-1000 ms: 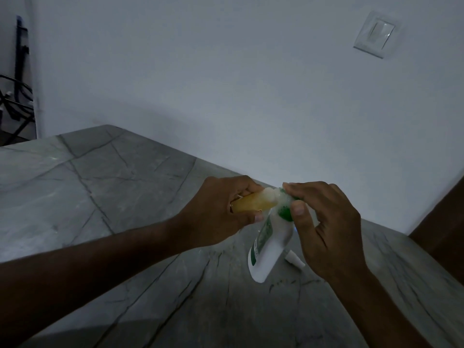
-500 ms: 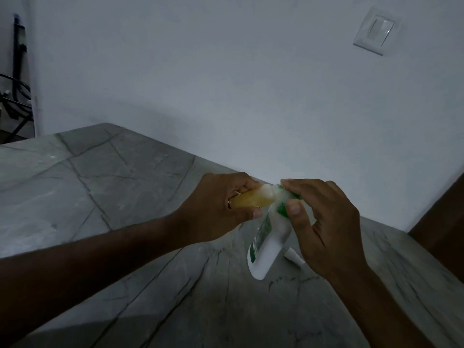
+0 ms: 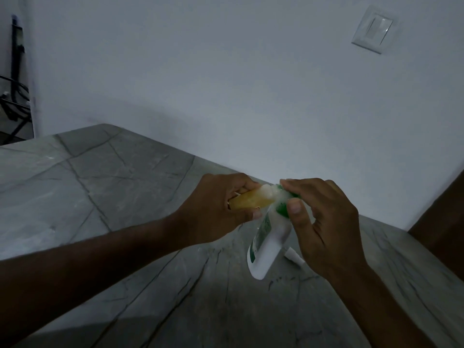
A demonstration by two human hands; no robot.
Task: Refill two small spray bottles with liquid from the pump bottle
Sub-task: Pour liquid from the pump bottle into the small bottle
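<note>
Amber-filled small clear spray bottle (image 3: 247,200) lies near-horizontal in left hand's (image 3: 216,209) curled grip, mouth at 3 o'clock meeting the green pump head of the white plastic pump bottle (image 3: 267,243), pinched by right hand (image 3: 326,222), probably so liquid goes straight in.

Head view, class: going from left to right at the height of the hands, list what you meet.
Left hand → small yellow-filled bottle → green pump head of the white pump bottle → right hand.
</note>
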